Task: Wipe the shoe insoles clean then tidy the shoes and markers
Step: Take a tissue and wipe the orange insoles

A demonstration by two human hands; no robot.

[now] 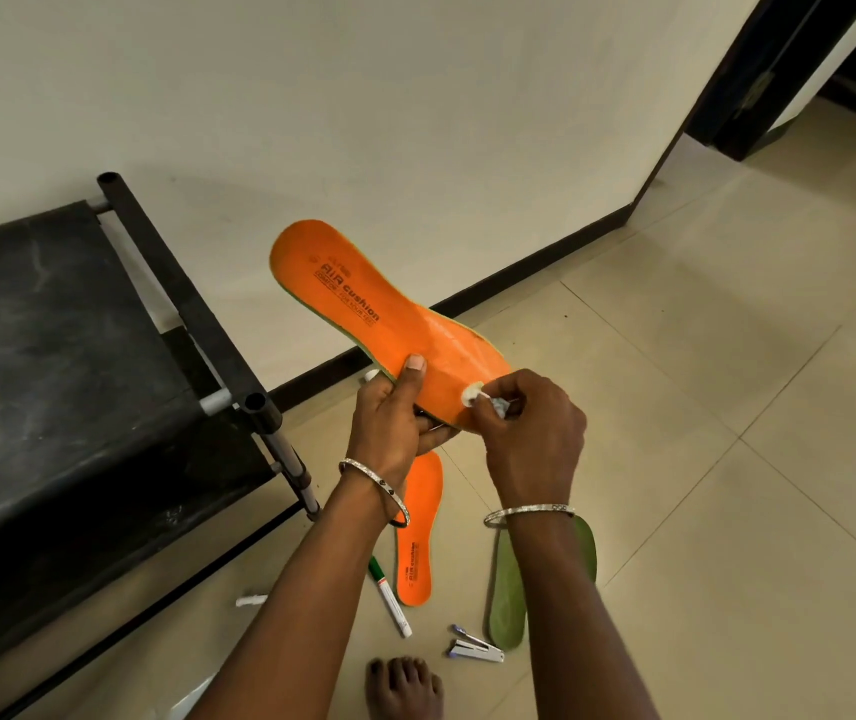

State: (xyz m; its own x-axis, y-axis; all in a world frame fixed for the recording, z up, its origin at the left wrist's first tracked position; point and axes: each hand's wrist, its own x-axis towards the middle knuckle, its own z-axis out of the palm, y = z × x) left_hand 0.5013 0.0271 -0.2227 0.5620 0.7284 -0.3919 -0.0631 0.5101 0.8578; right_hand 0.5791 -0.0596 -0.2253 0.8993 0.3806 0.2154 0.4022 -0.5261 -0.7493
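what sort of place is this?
Probably a room in a home, seen near floor level: beige tiled floor, dark skirting board along a plain wall, and a black metal-framed cot.

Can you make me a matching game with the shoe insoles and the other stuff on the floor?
Things:
1. orange insole being wiped
2. green insole
3. marker
4. stapler

Matches:
A. silver and blue, on the floor
B. partly hidden behind the right forearm
C. gripped by the left hand
D. white body, green cap

Pairs: 1-C, 2-B, 3-D, 4-A.
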